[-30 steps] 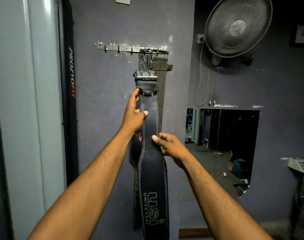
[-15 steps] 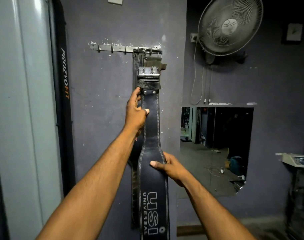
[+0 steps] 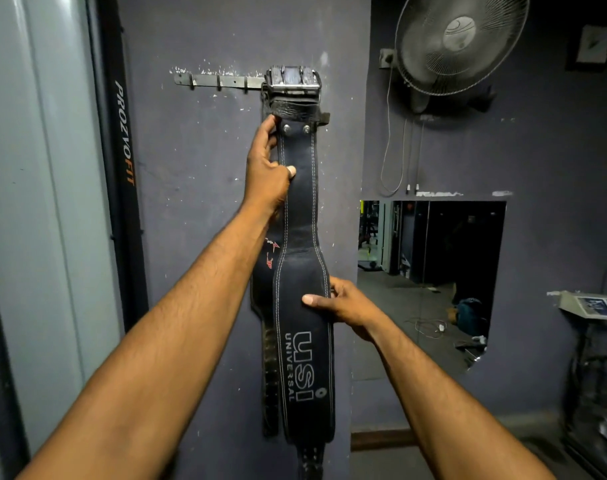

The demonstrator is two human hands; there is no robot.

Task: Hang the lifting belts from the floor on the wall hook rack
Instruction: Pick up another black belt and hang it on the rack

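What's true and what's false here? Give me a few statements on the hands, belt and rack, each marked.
1. The left hand grips the belt just below its buckle. True.
2. The right hand hangs free of the belt. False: it pinches the belt's wide part, just above the USI print.
3. The buckle is up at the right end of the rack. True.
4. The fan is mounted left of the rack. False: it is on the wall to the upper right.
5. A second belt hangs against the wall behind the held one. True.
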